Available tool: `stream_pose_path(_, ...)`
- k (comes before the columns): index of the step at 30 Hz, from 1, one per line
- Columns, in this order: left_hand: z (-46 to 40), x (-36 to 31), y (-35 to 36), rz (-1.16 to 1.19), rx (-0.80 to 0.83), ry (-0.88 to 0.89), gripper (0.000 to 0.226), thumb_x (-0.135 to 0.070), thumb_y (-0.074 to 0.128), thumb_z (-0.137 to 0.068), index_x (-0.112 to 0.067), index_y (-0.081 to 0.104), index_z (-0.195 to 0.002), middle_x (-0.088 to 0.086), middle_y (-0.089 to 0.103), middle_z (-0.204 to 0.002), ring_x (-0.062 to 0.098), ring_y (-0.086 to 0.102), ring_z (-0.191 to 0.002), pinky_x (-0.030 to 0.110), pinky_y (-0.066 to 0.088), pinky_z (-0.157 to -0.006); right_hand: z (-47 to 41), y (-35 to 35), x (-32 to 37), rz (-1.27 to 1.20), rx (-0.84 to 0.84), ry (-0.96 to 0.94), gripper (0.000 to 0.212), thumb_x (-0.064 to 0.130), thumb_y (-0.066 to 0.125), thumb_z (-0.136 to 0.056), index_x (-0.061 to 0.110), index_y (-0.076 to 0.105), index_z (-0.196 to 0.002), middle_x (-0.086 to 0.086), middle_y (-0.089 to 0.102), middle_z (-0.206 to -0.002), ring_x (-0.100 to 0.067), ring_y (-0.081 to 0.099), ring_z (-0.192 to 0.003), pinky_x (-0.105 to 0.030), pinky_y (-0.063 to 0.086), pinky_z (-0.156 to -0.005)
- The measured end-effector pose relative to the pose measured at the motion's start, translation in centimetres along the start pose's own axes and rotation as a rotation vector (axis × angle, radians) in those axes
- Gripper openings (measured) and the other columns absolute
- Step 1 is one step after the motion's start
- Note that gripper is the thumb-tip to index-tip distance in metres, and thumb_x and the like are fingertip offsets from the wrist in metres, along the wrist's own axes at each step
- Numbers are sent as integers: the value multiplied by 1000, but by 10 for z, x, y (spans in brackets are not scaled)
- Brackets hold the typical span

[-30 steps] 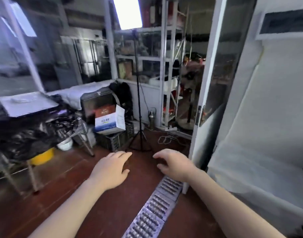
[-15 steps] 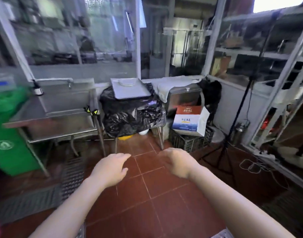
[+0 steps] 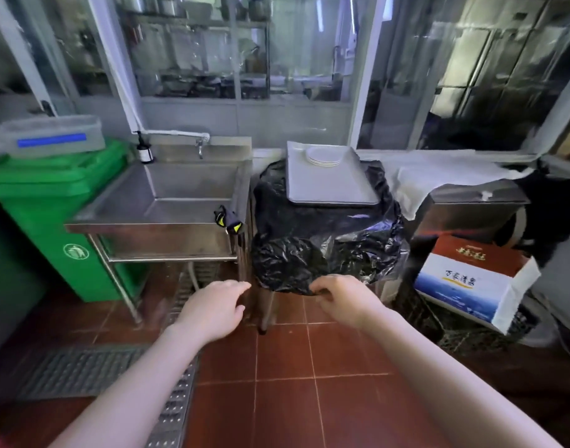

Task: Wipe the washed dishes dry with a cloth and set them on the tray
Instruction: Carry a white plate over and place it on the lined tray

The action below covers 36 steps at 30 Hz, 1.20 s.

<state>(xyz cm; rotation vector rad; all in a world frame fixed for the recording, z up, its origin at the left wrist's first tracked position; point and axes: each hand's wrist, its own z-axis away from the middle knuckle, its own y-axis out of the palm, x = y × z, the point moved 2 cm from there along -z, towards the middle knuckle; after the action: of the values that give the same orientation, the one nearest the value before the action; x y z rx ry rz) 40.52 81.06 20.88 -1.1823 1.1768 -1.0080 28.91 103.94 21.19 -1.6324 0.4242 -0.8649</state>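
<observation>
A grey metal tray lies on a table draped in black plastic. A small stack of white plates sits at the tray's far edge. Left of it stands a steel sink with a tap; no dishes show in it. White cloth is spread over the counter to the right. My left hand is held out over the floor with relaxed fingers, holding nothing. My right hand hangs beside it, fingers loosely curled and empty, in front of the plastic's lower edge.
A green wheeled bin stands at the left. A red and white carton sits on a crate at the right, beside a steel box. Floor drain grates run along the red tiles. Dark gloves hang on the sink's corner.
The view has swung left from a doorway to face the sink and tray table, which are now closer. Both hands stay held out in front, empty.
</observation>
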Motion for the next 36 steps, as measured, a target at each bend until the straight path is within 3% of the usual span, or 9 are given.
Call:
stream_pose_path(5,-142,26,20,20,24,55,49,-32,48,-93,-30,41,-142,-8,48,-142,18,46,-129,35,46,-98,-120,5,-54,24,49,17,39,26,61,-83,29,63,-121,7,65,-123,-16,59,-113,-25,44,-95)
stream_pose_path(9,-261,33,22,61,57,144,48,-31,48,-93,-28,43,-141,-6,50,-141,20,48,-127,37,45,-100,-203,-7,-96,-11,73,121,37,27,65,-81,28,65,-117,6,68,-113,-18,62,-103,-23,44,-85)
stream_pose_path(18,-484,22,7,96,107,281,46,-31,45,-94,-31,43,-140,-8,48,-142,18,45,-129,37,44,-101,-355,-51,-213,-56,9,283,34,24,60,-84,22,65,-118,5,66,-119,-18,60,-110,-27,45,-92)
stream_pose_path(22,-582,19,16,101,91,266,52,-27,43,-95,-29,35,-146,-7,40,-150,17,37,-136,33,36,-108,-432,-59,-284,-30,5,254,38,30,56,-92,28,56,-130,10,55,-135,-11,50,-124,-21,35,-100)
stream_pose_path(30,-770,8,48,34,128,140,47,-21,44,-93,-18,41,-140,-1,44,-145,22,41,-131,30,37,-104,-607,-40,-426,-2,27,142,42,30,50,-94,30,50,-135,10,49,-141,-14,42,-131,-31,38,-105)
stream_pose_path(36,-872,13,70,-46,153,89,51,-24,44,-94,-23,35,-144,-2,35,-150,18,33,-137,28,31,-109,-713,-23,-494,83,64,65,45,27,48,-92,26,48,-138,2,43,-146,-20,34,-136,-33,33,-107)
